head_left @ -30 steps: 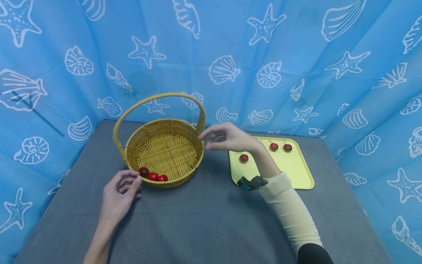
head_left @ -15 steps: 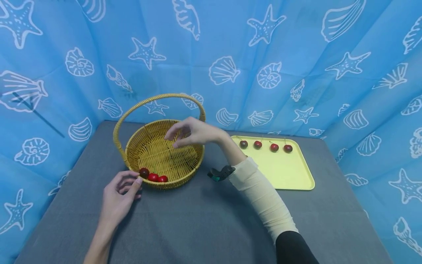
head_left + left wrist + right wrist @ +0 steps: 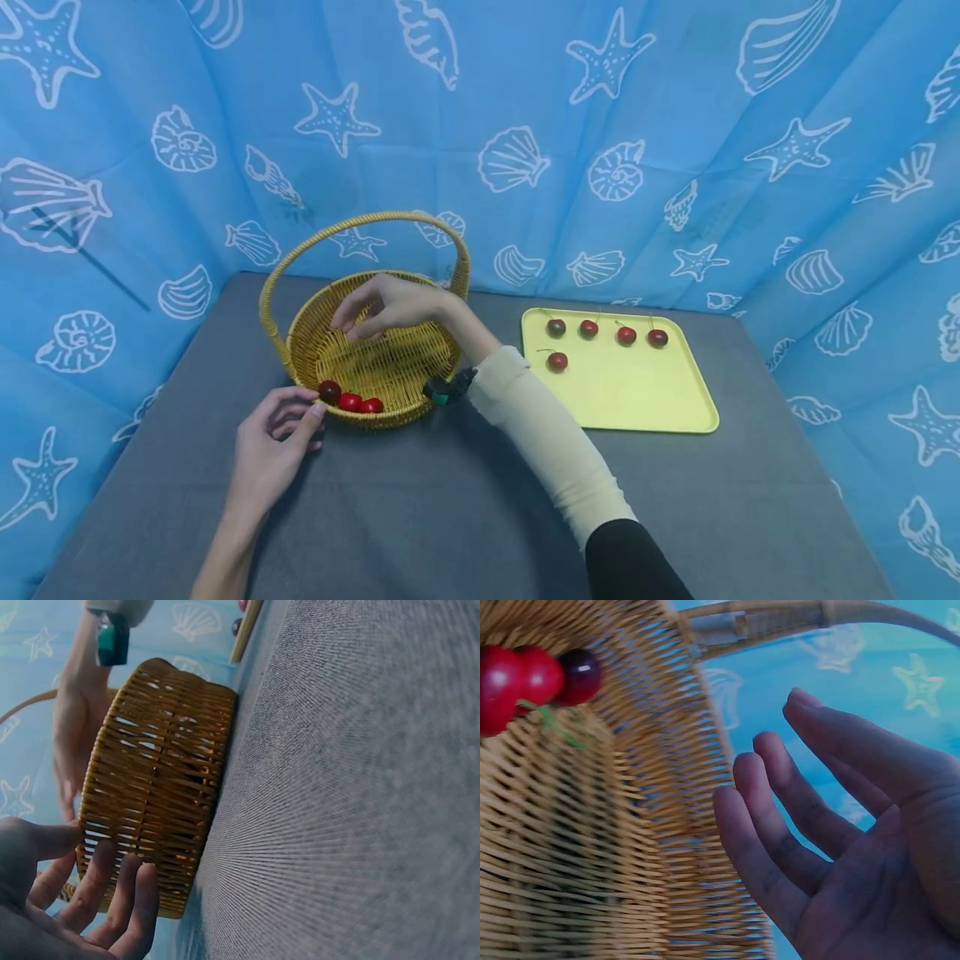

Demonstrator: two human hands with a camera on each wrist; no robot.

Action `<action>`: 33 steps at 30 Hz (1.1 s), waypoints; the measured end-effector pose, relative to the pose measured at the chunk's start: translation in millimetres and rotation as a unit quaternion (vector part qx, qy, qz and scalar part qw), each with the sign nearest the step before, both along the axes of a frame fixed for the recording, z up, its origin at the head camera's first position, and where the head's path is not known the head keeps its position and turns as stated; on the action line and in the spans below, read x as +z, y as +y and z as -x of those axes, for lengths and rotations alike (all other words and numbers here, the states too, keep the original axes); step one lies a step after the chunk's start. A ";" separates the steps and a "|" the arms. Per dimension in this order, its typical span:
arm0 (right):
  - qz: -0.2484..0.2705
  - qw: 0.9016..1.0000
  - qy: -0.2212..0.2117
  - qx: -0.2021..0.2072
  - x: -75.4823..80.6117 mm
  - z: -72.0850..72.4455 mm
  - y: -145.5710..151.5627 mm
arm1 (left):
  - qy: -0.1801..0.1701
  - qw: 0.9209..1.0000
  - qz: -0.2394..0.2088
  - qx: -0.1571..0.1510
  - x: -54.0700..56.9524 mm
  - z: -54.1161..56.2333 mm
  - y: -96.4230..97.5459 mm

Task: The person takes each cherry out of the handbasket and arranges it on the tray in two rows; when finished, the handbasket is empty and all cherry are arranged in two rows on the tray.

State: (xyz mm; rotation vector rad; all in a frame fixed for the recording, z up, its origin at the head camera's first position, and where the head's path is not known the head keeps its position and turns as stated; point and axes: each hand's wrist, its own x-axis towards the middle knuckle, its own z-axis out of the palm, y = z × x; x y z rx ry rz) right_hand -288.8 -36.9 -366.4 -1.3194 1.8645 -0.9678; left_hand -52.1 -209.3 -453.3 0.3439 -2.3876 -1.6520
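Left hand (image 3: 272,446) is pinching the near-left rim of the basket (image 3: 420,358); right hand (image 3: 393,302) is hovering over its open interior, fingers (image 3: 754,847) relaxed, gripping nothing; three cherries (image 3: 350,402) are lying along the near inner edge; desk (image 3: 450,517) is separating basket from tray (image 3: 637,392)

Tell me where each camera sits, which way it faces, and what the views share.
Head: worn on the head, facing forward and down at the wicker basket and yellow tray; left hand, right hand and forearms show.
Left wrist: faces the basket's outer side; the left hand shows at its rim, the right hand beyond.
Right wrist: looks into the basket and past it to the seashell-patterned curtain; the right hand shows.
Shared: head and right wrist both show three cherries inside the basket.
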 end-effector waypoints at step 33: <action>-0.203 0.950 -0.185 0.149 -57.7 -8.9 -5.3 | 0.000 1.000 0.003 0.005 0.4 -1.1 0.4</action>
